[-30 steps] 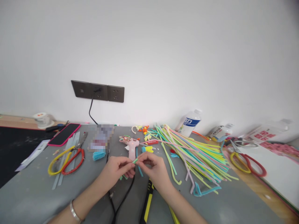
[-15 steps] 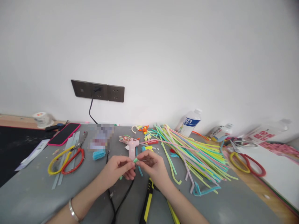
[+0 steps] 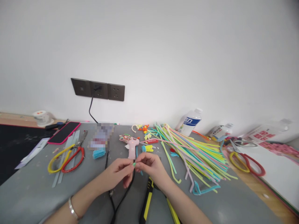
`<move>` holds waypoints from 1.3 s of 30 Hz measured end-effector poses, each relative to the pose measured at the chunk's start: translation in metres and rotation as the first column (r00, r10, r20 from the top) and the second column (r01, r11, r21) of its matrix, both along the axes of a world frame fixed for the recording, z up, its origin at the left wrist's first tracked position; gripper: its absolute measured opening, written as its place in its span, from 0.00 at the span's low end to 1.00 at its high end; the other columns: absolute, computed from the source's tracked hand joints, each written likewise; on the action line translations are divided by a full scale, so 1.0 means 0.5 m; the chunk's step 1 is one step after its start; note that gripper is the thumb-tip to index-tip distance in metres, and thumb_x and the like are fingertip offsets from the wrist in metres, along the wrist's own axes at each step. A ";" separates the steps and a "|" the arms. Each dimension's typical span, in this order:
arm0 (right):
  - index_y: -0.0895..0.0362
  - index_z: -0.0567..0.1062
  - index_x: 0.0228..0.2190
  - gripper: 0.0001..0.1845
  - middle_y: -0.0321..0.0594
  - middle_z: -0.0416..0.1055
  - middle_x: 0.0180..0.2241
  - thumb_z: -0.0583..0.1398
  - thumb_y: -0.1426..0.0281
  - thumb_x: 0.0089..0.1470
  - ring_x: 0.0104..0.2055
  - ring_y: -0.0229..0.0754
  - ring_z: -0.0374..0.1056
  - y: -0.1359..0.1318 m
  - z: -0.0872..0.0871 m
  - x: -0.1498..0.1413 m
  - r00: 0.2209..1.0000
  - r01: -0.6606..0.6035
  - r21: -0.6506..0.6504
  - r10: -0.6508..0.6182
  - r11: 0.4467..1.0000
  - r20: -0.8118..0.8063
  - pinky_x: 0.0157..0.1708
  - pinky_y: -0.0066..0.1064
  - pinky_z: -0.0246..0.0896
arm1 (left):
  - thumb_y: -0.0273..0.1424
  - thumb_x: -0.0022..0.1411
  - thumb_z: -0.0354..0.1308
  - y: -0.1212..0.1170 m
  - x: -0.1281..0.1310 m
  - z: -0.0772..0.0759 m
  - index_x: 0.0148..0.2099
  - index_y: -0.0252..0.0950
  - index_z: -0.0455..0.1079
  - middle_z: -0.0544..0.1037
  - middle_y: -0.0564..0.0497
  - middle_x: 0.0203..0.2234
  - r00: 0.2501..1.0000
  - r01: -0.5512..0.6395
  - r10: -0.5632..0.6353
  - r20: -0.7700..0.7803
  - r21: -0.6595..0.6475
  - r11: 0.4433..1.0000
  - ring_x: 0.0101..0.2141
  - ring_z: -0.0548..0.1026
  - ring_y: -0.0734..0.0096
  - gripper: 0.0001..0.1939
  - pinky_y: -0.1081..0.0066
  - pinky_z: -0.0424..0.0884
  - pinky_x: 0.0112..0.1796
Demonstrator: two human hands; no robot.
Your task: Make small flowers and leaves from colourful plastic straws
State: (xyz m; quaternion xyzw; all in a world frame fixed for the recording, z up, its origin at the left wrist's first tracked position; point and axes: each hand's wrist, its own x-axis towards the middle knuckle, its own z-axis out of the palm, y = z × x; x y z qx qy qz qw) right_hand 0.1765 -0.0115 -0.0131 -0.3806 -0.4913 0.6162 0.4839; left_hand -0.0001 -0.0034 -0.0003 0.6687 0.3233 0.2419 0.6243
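My left hand [image 3: 119,173] and my right hand [image 3: 151,170] meet at the middle of the grey table, each with thumb and fingers pinched together. Between the fingertips is a short piece of green pipe cleaner [image 3: 134,164], mostly covered by the fingers. Just beyond lies a pink glue gun [image 3: 132,148], its black cord [image 3: 123,199] running under my left hand toward the front edge. Below my right wrist lies a tool with black and yellow handles [image 3: 147,202]; its head is hidden. A folded yellow and blue pipe cleaner bundle [image 3: 148,148] rests behind my right hand.
Many loose pipe cleaners [image 3: 196,152] spread to the right, with a white bottle [image 3: 189,122] behind. Red-and-yellow scissors [image 3: 247,163] lie far right. On the left are red-and-yellow cutters [image 3: 74,154], a pink-cased phone [image 3: 64,133] and a blue bundle [image 3: 99,153]. A wall socket [image 3: 98,89] holds a plug.
Both hands have dropped slightly and closed further over the green piece, so less of it shows. The left hand's lower fingers have curled in. Things on the table stay in place.
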 end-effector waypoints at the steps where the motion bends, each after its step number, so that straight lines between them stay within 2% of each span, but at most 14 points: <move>1: 0.58 0.75 0.24 0.15 0.32 0.71 0.20 0.71 0.61 0.40 0.21 0.34 0.66 0.000 0.000 0.001 1.000 -0.019 -0.010 0.019 1.000 0.000 0.25 0.27 0.63 | 0.47 0.64 0.48 -0.001 -0.001 0.001 0.32 0.34 0.66 0.66 0.57 0.13 1.000 0.009 -0.009 -0.008 0.005 1.000 0.16 0.62 0.77 0.21 0.76 0.58 0.22; 5: 0.60 0.76 0.25 0.15 0.32 0.71 0.19 0.71 0.61 0.42 0.21 0.31 0.64 -0.004 0.000 0.002 0.988 -0.132 -0.097 0.124 0.986 -0.091 0.24 0.23 0.60 | 0.44 0.65 0.48 -0.006 -0.006 0.000 0.31 0.34 0.66 0.66 0.57 0.13 0.999 0.047 -0.046 -0.007 0.017 0.999 0.16 0.61 0.77 0.20 0.76 0.58 0.22; 10: 0.61 0.76 0.26 0.15 0.33 0.72 0.21 0.72 0.64 0.42 0.22 0.29 0.66 -0.006 -0.002 0.010 0.941 -0.276 -0.226 0.215 0.934 -0.260 0.25 0.20 0.60 | 0.44 0.67 0.47 -0.008 -0.011 -0.002 0.34 0.33 0.68 0.68 0.56 0.16 0.996 0.092 -0.092 0.008 0.027 0.995 0.18 0.63 0.76 0.20 0.77 0.59 0.23; 16: 0.62 0.75 0.25 0.17 0.34 0.72 0.21 0.73 0.64 0.40 0.21 0.30 0.67 -0.004 -0.003 0.022 0.915 -0.372 -0.293 0.295 0.881 -0.277 0.25 0.20 0.61 | 0.41 0.69 0.46 -0.009 -0.015 0.006 0.35 0.34 0.70 0.69 0.55 0.18 0.982 0.180 -0.173 -0.073 0.111 0.977 0.20 0.64 0.77 0.19 0.78 0.59 0.24; 18: 0.61 0.75 0.25 0.17 0.34 0.72 0.20 0.73 0.63 0.40 0.21 0.30 0.66 -0.002 -0.004 0.018 0.933 -0.323 -0.270 0.258 0.907 -0.250 0.25 0.21 0.61 | 0.41 0.69 0.45 -0.008 -0.011 0.005 0.35 0.34 0.70 0.71 0.54 0.19 0.988 0.144 -0.134 -0.079 0.140 0.980 0.22 0.66 0.75 0.19 0.78 0.61 0.25; 21: 0.60 0.75 0.25 0.17 0.33 0.72 0.20 0.71 0.60 0.42 0.21 0.31 0.66 0.000 -0.007 0.007 0.983 -0.120 -0.166 0.093 0.979 -0.159 0.26 0.23 0.61 | 0.40 0.69 0.44 -0.003 -0.004 -0.001 0.29 0.35 0.67 0.73 0.53 0.19 0.994 0.008 0.018 -0.104 0.245 0.969 0.23 0.70 0.73 0.21 0.76 0.64 0.28; 23: 0.58 0.74 0.25 0.17 0.33 0.72 0.21 0.70 0.58 0.43 0.22 0.33 0.66 0.001 -0.007 0.000 0.997 -0.017 -0.094 0.010 0.995 -0.077 0.27 0.25 0.63 | 0.39 0.69 0.45 0.002 0.000 -0.006 0.27 0.35 0.66 0.74 0.53 0.19 0.989 -0.040 0.081 -0.125 0.299 0.953 0.23 0.71 0.72 0.21 0.76 0.65 0.29; 27: 0.57 0.73 0.25 0.19 0.33 0.70 0.21 0.67 0.55 0.46 0.24 0.35 0.65 -0.001 0.001 -0.003 0.998 0.017 0.019 -0.019 1.000 0.060 0.28 0.28 0.62 | 0.38 0.69 0.45 0.005 0.004 -0.016 0.31 0.35 0.68 0.75 0.52 0.20 0.990 -0.059 0.091 -0.110 0.268 0.962 0.24 0.72 0.71 0.19 0.76 0.66 0.28; 30: 0.57 0.73 0.25 0.19 0.32 0.68 0.20 0.66 0.54 0.47 0.23 0.34 0.63 -0.002 0.005 -0.002 0.997 0.014 0.053 -0.019 0.998 0.079 0.26 0.27 0.60 | 0.39 0.70 0.44 0.003 0.004 -0.019 0.34 0.35 0.68 0.74 0.53 0.20 0.992 -0.042 0.071 -0.104 0.253 0.967 0.23 0.71 0.72 0.18 0.76 0.66 0.27; 34: 0.59 0.73 0.25 0.20 0.32 0.67 0.20 0.67 0.55 0.47 0.21 0.31 0.59 0.001 0.001 0.006 0.995 -0.095 -0.075 0.096 0.993 0.006 0.23 0.24 0.55 | 0.37 0.71 0.42 -0.001 0.002 -0.014 0.33 0.36 0.67 0.73 0.55 0.19 0.988 0.008 0.042 -0.151 0.315 0.949 0.21 0.70 0.74 0.18 0.77 0.63 0.26; 39: 0.60 0.73 0.25 0.19 0.30 0.65 0.20 0.72 0.59 0.41 0.19 0.27 0.55 0.003 0.003 0.026 0.966 -0.248 -0.323 0.209 0.913 -0.151 0.21 0.21 0.47 | 0.32 0.70 0.43 0.001 -0.004 -0.010 0.28 0.36 0.66 0.72 0.54 0.20 0.977 0.087 0.024 -0.214 0.497 0.863 0.24 0.70 0.73 0.18 0.76 0.61 0.30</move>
